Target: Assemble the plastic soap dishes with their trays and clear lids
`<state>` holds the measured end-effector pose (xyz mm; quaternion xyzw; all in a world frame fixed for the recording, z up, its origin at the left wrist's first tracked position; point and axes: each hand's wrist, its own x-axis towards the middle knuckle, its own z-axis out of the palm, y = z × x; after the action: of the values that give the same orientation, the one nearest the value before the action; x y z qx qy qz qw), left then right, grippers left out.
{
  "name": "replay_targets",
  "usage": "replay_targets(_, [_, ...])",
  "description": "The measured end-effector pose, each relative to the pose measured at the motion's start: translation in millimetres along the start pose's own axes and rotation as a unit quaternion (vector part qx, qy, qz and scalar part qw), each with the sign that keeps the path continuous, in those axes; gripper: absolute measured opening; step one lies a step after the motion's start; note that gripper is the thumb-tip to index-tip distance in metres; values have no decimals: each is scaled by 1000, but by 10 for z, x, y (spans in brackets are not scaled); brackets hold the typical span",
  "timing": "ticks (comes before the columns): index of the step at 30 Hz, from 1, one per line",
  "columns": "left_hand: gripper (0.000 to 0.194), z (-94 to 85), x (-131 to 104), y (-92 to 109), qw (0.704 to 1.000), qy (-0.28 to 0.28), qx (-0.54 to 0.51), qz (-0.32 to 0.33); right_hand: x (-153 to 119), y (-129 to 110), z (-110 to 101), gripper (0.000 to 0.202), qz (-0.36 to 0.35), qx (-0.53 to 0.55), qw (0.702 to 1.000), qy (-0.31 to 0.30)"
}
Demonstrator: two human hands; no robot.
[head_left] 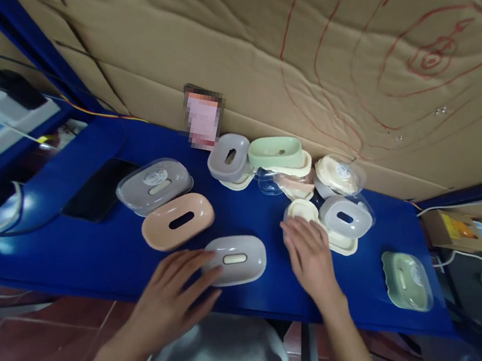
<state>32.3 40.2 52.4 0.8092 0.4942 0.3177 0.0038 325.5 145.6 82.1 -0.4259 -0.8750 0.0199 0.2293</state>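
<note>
A pale grey oval soap dish (252, 268) with a cream bar in its middle slot lies near the table's front edge. My left hand (180, 288) is open at its left end, fingers spread and overlapping the rim; whether they touch it I cannot tell. My right hand (309, 258) reaches over a cream oval piece (304, 209), fingers stretched out across its near side and partly hiding it. Contact there is unclear. Left of the grey dish lies a peach dish (158, 228) with an open slot, and beyond it a grey dish (141, 188) under a clear cover.
More dishes stand along the back: a grey one (220, 161), a green one (269, 151) on cream pieces, and a lilac one (355, 220). A clear-covered green dish (407, 284) sits at right. A dark phone-like slab (97, 189) and cables lie left; a cardboard wall (203, 24) rises behind.
</note>
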Motion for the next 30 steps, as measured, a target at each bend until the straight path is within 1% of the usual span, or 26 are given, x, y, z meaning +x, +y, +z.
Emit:
replay_targets(2, [28, 170, 23, 121, 999, -33, -8, 9, 295, 155, 17, 30, 67, 16, 997, 15])
replay_targets(3, [27, 249, 28, 173, 999, -41, -10, 8, 447, 222, 64, 27, 119, 42, 992, 22])
replay_targets(5, [27, 365, 29, 245, 999, -46, -17, -3, 727, 330, 207, 31, 230, 130, 964, 35])
replay_targets(6, [27, 397, 26, 263, 999, -44, -21, -8, 844, 372, 287, 35, 270, 176, 946, 41])
replay_targets(7, [27, 413, 21, 271, 999, -42, -25, -12, 942, 405, 360, 38, 295, 218, 929, 45])
replay_targets(8, [27, 418, 17, 270, 999, -39, -28, -14, 1019, 430, 418, 39, 305, 252, 917, 49])
replay_targets(10, [26, 408, 7, 246, 999, -35, -34, -19, 1105, 457, 464, 39, 302, 304, 902, 59])
replay_targets(12, [28, 396, 3, 201, 998, -37, -42, -19, 1104, 460, 409, 37, 301, 362, 879, 73])
replay_targets(14, [30, 390, 9, 145, 998, -36, -52, -14, 1018, 448, 284, 32, 304, 411, 856, 84])
replay_targets(17, [30, 382, 40, 59, 997, -34, -74, -14, 742, 412, 92, 27, 316, 459, 825, 92])
replay_targets(19, [29, 370, 69, 13, 994, -42, -96, -12, 489, 372, 25, 30, 327, 476, 811, 94])
replay_targets(20, [28, 362, 82, -6, 993, -45, -107, -9, 358, 346, 13, 33, 330, 468, 814, 96])
replay_targets(21, [28, 355, 93, -22, 992, -48, -117, -6, 233, 317, 10, 36, 330, 442, 828, 102])
replay_targets(22, [28, 350, 101, -35, 991, -49, -124, -4, 120, 285, 14, 39, 325, 395, 853, 109])
replay_targets(23, [28, 348, 105, -46, 990, -49, -129, -3, 24, 251, 19, 44, 313, 326, 885, 115])
replay_targets(25, [29, 350, 106, -63, 990, -50, -133, -1, -104, 187, 26, 60, 277, 160, 940, 114])
replay_targets(27, [30, 360, 104, -73, 989, -56, -137, -2, -148, 137, 32, 74, 222, 25, 971, 78])
replay_targets(28, [31, 364, 105, -75, 989, -57, -139, -4, -146, 119, 40, 75, 189, -16, 981, 49])
replay_targets(30, [32, 364, 113, -72, 988, -54, -141, -11, -115, 93, 72, 68, 126, -50, 991, -4])
